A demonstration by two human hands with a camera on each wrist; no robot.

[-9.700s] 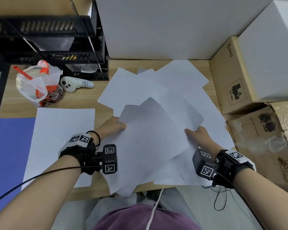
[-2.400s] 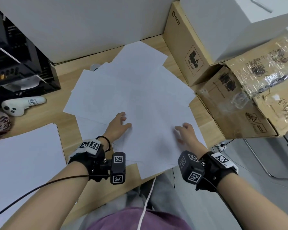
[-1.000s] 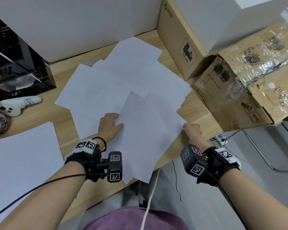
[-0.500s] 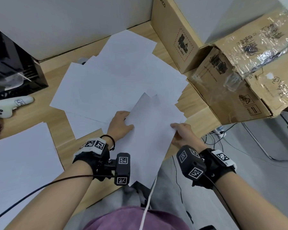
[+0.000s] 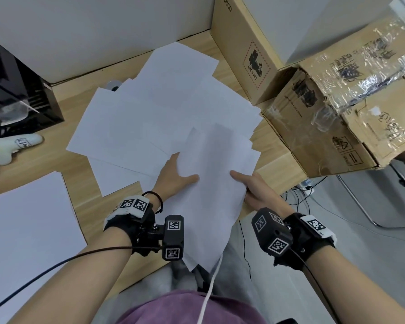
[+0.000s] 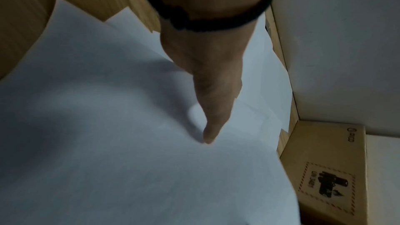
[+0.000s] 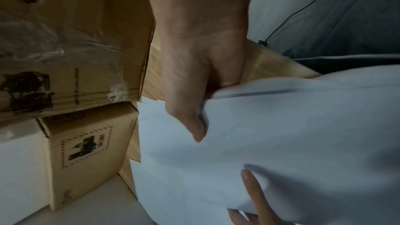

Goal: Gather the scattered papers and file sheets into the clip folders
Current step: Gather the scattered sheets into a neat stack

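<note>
Several white sheets [image 5: 150, 118] lie fanned over the wooden table [image 5: 274, 157]. I hold a small bundle of sheets [image 5: 211, 195] above the table's front edge, its lower end hanging past the edge. My left hand [image 5: 175, 176] pinches the bundle's left side, thumb [image 6: 213, 126] on top and fingers underneath. My right hand [image 5: 250, 188] pinches the right edge, thumb [image 7: 192, 126] on top, with the paper bending up at the grip. A neat pile of paper [image 5: 26, 230] lies at the near left. No clip folder shows.
Cardboard boxes [image 5: 337, 118] crowd the table's right side, one [image 5: 248, 50] standing against the white back board. A white controller [image 5: 7, 148] and a black tray rack [image 5: 14, 94] sit at the far left. Cables [image 5: 299, 197] hang off the right edge.
Both hands went from pressing flat on the papers to pinching a bundle. The right hand has slid in toward the left one, and the bundle has narrowed and risen toward me.
</note>
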